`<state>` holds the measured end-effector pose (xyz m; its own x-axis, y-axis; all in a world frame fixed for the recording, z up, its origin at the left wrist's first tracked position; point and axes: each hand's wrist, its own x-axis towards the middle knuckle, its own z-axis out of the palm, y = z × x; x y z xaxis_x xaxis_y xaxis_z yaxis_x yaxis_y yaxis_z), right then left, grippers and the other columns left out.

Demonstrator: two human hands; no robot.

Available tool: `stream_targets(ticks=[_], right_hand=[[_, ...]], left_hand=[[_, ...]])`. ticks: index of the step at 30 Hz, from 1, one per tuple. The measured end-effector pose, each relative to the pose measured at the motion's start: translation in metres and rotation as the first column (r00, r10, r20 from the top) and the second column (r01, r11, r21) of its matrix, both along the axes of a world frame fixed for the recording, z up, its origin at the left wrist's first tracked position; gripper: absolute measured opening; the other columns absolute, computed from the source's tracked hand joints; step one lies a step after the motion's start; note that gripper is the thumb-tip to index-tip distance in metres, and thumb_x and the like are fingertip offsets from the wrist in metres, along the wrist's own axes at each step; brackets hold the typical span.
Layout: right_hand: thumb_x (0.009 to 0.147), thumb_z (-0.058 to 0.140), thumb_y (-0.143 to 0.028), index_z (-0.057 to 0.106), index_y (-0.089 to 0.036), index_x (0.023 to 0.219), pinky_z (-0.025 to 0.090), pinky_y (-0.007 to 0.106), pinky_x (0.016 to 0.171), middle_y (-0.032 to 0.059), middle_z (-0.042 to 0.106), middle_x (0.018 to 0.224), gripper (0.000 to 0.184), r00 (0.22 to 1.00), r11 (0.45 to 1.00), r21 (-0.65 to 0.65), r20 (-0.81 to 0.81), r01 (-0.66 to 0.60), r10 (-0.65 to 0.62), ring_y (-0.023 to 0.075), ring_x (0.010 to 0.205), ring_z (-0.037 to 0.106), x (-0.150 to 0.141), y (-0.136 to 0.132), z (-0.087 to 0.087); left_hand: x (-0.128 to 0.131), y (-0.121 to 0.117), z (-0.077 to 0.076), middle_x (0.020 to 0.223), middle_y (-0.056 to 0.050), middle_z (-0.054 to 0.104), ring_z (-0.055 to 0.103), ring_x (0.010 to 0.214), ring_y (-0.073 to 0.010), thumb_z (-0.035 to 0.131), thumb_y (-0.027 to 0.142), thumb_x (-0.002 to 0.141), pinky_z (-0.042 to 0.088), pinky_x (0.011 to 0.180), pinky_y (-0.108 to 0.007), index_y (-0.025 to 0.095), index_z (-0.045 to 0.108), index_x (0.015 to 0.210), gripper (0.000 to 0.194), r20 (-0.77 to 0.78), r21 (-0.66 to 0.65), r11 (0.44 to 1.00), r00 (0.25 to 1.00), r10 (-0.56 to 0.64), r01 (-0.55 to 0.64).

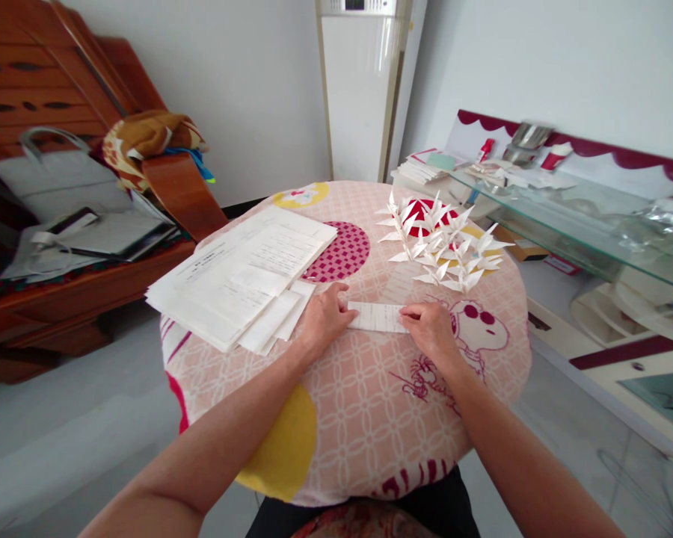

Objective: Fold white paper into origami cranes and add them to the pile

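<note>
A folded white paper point(377, 317) with faint printed lines lies flat in front of me, stretched sideways between my hands. My left hand point(326, 320) is at its left end, the thumb on the paper and the index finger bent beyond its far edge. The right end is pinched between the thumb and fingers of my right hand point(429, 326). Beyond the right hand stand several folded paper cranes point(440, 239) in a close group. Left of my left hand lies a stack of printed sheets point(218, 273), with smaller cut paper pieces point(277, 321) sticking out at its near side.
A patterned cloth covers the round table point(359, 418). At right is a glass-topped cabinet point(583, 224) with papers and a metal pot point(530, 138). A wooden bench point(90, 299) at left holds a grey bag point(61, 175). A white standing air conditioner point(359, 97) is behind.
</note>
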<state>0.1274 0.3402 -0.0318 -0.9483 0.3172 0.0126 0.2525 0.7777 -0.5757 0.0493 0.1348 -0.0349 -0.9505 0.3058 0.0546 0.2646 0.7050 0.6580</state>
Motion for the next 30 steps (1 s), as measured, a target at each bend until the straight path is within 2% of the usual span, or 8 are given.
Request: stream_targets(ticks=[6, 11, 13, 17, 21, 24, 28, 30], right_hand=[[0.082, 0.065, -0.020, 0.083, -0.018, 0.096, 0.051, 0.027, 0.079, 0.0082, 0.080, 0.090, 0.022, 1.000, 0.998, 0.066, 0.004, -0.022, 0.022, 0.0221, 0.086, 0.074, -0.001, 0.000, -0.002], [0.083, 0.064, -0.020, 0.083, -0.020, 0.094, 0.050, 0.026, 0.078, 0.0075, 0.080, 0.091, 0.022, 0.999, 0.993, 0.113, 0.013, -0.031, 0.030, 0.0208, 0.087, 0.074, -0.003, -0.002, -0.001], [0.082, 0.064, -0.020, 0.083, -0.020, 0.095, 0.049, 0.025, 0.079, 0.0079, 0.080, 0.092, 0.022, 0.999, 0.993, 0.118, 0.028, -0.027, 0.023, 0.0204, 0.087, 0.074, -0.004, -0.003, 0.002], [0.082, 0.065, -0.020, 0.082, -0.018, 0.098, 0.048, 0.025, 0.079, 0.0084, 0.080, 0.096, 0.023, 0.997, 0.993, 0.113, 0.071, -0.015, 0.007, 0.0200, 0.089, 0.073, -0.005, -0.005, 0.007], [0.083, 0.065, -0.020, 0.081, -0.018, 0.100, 0.048, 0.024, 0.081, 0.0074, 0.080, 0.098, 0.023, 0.996, 0.994, 0.107, 0.093, -0.021, 0.011, 0.0195, 0.093, 0.072, -0.006, -0.003, 0.009], [0.085, 0.063, -0.019, 0.081, -0.017, 0.101, 0.047, 0.025, 0.081, 0.0085, 0.080, 0.099, 0.024, 0.993, 0.990, 0.134, 0.113, -0.048, 0.033, 0.0202, 0.094, 0.072, -0.005, -0.004, 0.013], [0.086, 0.057, -0.016, 0.080, -0.014, 0.097, 0.047, 0.030, 0.079, 0.0156, 0.077, 0.099, 0.025, 0.997, 0.944, 0.327, 0.077, -0.052, 0.028, 0.0257, 0.094, 0.070, -0.005, -0.015, 0.021], [0.087, 0.055, -0.015, 0.079, -0.015, 0.093, 0.046, 0.030, 0.076, 0.0154, 0.076, 0.097, 0.025, 0.998, 0.934, 0.352, 0.022, -0.066, 0.063, 0.0254, 0.092, 0.069, -0.005, -0.024, 0.023]], left_hand=[[0.001, 0.000, -0.003, 0.074, -0.001, 0.068, 0.065, 0.073, -0.0184, 0.070, 0.016, 0.079, 0.050, 0.077, -0.031, 0.013, 0.060, 0.125, 0.047, -0.055, -0.027, 0.999, 0.998, -0.035, 0.034], [-0.002, 0.002, -0.011, 0.115, -0.013, 0.067, 0.063, 0.110, -0.0260, 0.067, 0.004, 0.072, 0.051, 0.098, -0.040, 0.012, 0.064, 0.119, 0.048, -0.328, -0.013, 0.984, 0.929, -0.174, 0.179], [-0.006, 0.003, -0.015, 0.123, -0.014, 0.065, 0.061, 0.118, -0.0256, 0.059, -0.002, 0.073, 0.049, 0.104, -0.041, 0.012, 0.067, 0.116, 0.046, -0.391, -0.009, 0.947, 0.870, -0.300, 0.322], [-0.016, 0.000, -0.020, 0.121, -0.011, 0.069, 0.066, 0.110, -0.0217, 0.044, -0.003, 0.079, 0.054, 0.098, -0.037, 0.016, 0.072, 0.112, 0.048, -0.343, -0.056, 0.789, 0.730, -0.590, 0.612], [-0.019, -0.010, -0.020, 0.129, -0.010, 0.068, 0.065, 0.117, -0.0227, 0.046, -0.001, 0.082, 0.051, 0.102, -0.038, 0.019, 0.071, 0.120, 0.050, -0.292, -0.143, 0.676, 0.622, -0.727, 0.723], [-0.017, -0.015, -0.017, 0.136, -0.010, 0.064, 0.062, 0.123, -0.0229, 0.049, 0.001, 0.084, 0.048, 0.107, -0.041, 0.024, 0.069, 0.126, 0.052, -0.258, -0.174, 0.639, 0.592, -0.764, 0.749], [-0.011, -0.015, -0.010, 0.140, -0.010, 0.061, 0.057, 0.130, -0.0247, 0.052, 0.003, 0.087, 0.044, 0.111, -0.044, 0.026, 0.067, 0.128, 0.050, -0.197, -0.192, 0.642, 0.612, -0.766, 0.742], [-0.009, -0.013, -0.007, 0.139, -0.009, 0.062, 0.056, 0.132, -0.0250, 0.052, 0.005, 0.088, 0.042, 0.113, -0.044, 0.027, 0.067, 0.128, 0.049, -0.173, -0.177, 0.634, 0.610, -0.773, 0.753]])
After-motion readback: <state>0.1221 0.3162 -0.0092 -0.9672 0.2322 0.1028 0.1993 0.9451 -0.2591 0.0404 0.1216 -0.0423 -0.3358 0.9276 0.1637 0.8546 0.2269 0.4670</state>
